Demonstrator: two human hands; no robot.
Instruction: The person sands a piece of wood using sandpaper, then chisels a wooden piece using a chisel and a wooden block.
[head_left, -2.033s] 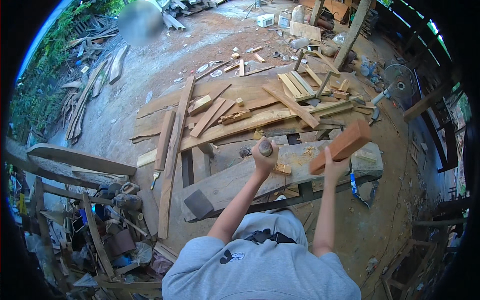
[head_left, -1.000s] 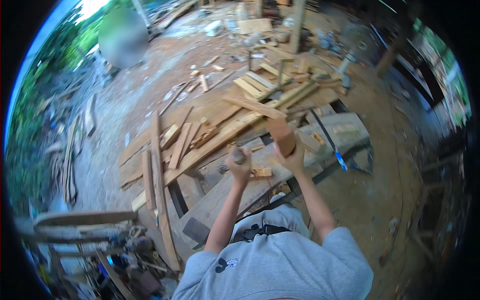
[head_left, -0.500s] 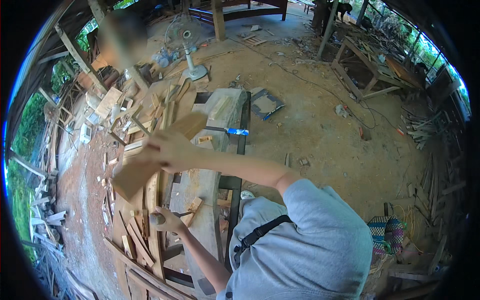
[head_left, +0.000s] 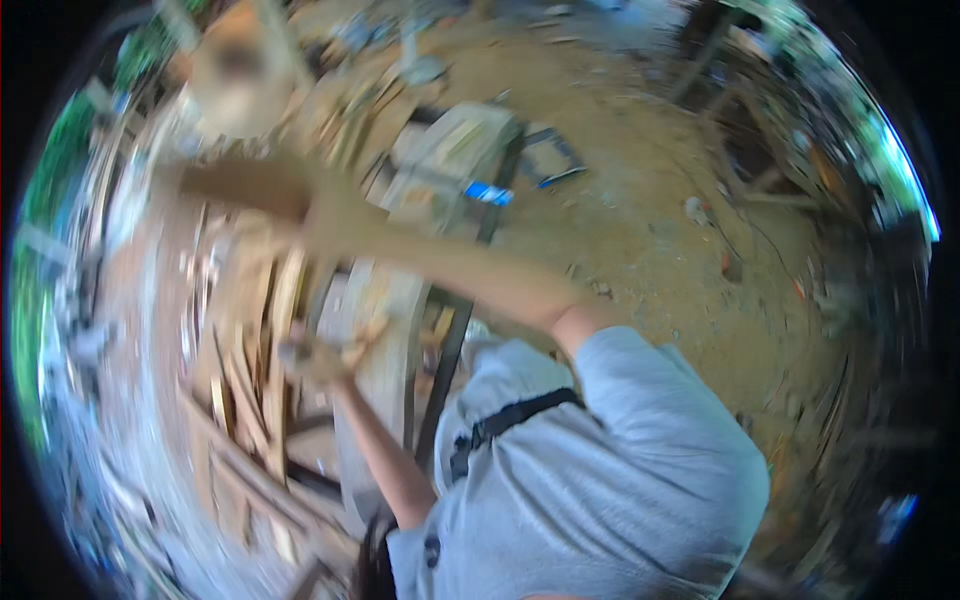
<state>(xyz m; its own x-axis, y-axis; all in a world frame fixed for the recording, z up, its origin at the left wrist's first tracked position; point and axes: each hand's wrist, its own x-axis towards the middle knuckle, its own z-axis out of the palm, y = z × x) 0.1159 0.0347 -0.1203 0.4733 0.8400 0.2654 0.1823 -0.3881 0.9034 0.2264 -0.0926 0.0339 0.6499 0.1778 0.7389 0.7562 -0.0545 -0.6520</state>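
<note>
A brown wooden block (head_left: 240, 188), smeared by motion, is in my right hand (head_left: 335, 215), raised over the left side of the bench. Its fingers are blurred, but they close on the block's near end. Lower down, my left hand (head_left: 322, 364) is closed around a tool handle with a rounded grey end (head_left: 291, 351); the rest of that tool is hidden. Beneath the left hand lies the plank bench top (head_left: 385, 300), with a small wood piece (head_left: 368, 342) on it beside that hand.
Long wooden strips (head_left: 285, 310) lie along the bench's left side. A blue-wrapped handle (head_left: 488, 193) rests at its far end, near a dark flat tray (head_left: 552, 158) on the dirt floor. A fan base (head_left: 424, 70) stands beyond. A wooden frame table (head_left: 760, 150) is at far right.
The block and my right hand have swung up and to the left. My left hand has moved slightly up and left, still gripping the handle. The whole view has shifted and blurred.
</note>
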